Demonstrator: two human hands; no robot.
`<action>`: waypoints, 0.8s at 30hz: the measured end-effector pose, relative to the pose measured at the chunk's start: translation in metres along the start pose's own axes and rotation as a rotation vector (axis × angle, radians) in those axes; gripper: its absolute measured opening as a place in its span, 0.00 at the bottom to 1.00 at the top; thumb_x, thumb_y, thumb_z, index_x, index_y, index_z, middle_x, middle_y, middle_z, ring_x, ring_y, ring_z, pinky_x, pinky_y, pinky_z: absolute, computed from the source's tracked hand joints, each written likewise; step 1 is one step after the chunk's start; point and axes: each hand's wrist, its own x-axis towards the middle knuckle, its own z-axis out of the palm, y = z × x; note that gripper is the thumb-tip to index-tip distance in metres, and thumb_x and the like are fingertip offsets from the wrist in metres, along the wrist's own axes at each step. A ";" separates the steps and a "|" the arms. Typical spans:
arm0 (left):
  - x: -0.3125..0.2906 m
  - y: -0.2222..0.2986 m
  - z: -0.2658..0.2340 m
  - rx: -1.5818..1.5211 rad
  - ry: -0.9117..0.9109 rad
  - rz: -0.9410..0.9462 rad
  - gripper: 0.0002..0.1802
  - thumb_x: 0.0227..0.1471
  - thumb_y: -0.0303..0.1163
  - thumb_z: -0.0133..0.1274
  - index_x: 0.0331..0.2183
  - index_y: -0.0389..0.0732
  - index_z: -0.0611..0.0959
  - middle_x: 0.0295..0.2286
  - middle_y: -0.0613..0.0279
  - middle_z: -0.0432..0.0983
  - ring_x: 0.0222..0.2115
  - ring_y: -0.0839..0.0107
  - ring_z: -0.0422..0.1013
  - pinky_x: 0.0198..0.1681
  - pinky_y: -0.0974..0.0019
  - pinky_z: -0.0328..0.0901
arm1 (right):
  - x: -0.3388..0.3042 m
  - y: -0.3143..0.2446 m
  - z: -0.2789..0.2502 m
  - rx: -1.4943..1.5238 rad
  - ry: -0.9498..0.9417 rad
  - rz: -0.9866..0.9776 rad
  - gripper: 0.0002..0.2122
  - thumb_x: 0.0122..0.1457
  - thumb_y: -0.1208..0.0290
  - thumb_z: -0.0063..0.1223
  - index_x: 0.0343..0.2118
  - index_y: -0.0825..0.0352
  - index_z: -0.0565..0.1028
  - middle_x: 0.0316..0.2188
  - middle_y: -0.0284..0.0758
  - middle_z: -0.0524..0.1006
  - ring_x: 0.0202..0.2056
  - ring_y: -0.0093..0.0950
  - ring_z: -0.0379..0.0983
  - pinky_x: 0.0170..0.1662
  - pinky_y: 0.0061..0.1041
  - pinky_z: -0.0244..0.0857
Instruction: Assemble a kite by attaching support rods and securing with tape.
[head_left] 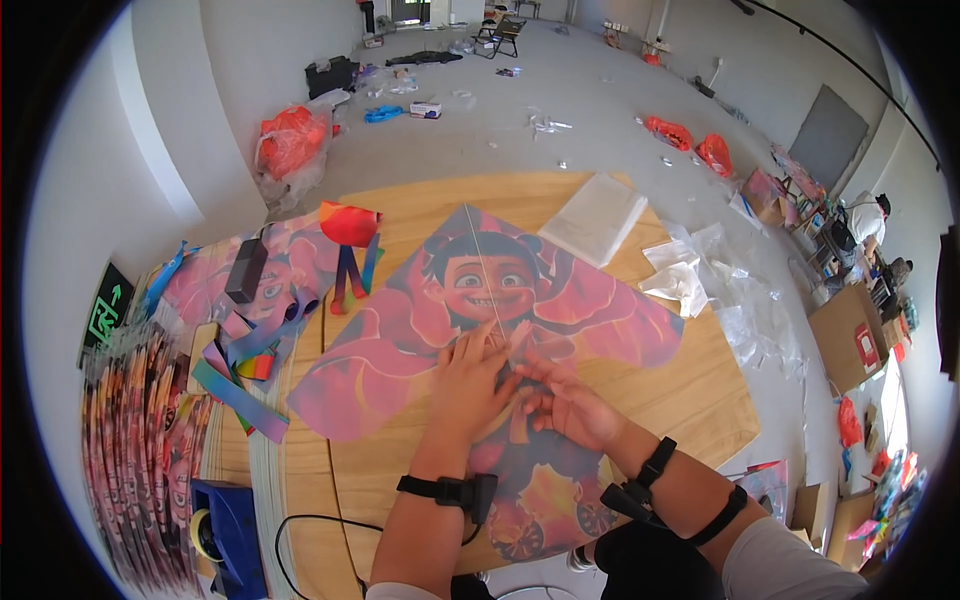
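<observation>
A large kite of thin printed sheet, with a pink and red cartoon figure on it, lies spread on the wooden table in front of me. Down its middle, from the top tip toward my hands, runs a thin pale rod or cord. My left hand rests palm down on the kite's centre, its fingers stretched out beside the lower end of this line. Close on its right, my right hand hovers over or touches the sheet, fingers loosely bent and apart. I see nothing held in either hand.
Clear plastic sleeves lie at the table's far edge. On the left are rainbow ribbons, a dark block, a blue tape dispenser and stacked printed kites. Plastic wrap and cartons stand to the right.
</observation>
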 end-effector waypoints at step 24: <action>0.004 0.000 0.002 0.036 -0.012 0.084 0.22 0.49 0.39 0.61 0.45 0.38 0.84 0.64 0.70 0.62 0.55 0.61 0.65 0.58 0.53 0.58 | -0.004 -0.015 0.005 0.178 -0.030 0.064 0.30 0.70 0.56 0.47 0.72 0.53 0.54 0.66 0.25 0.62 0.49 0.25 0.71 0.45 0.26 0.66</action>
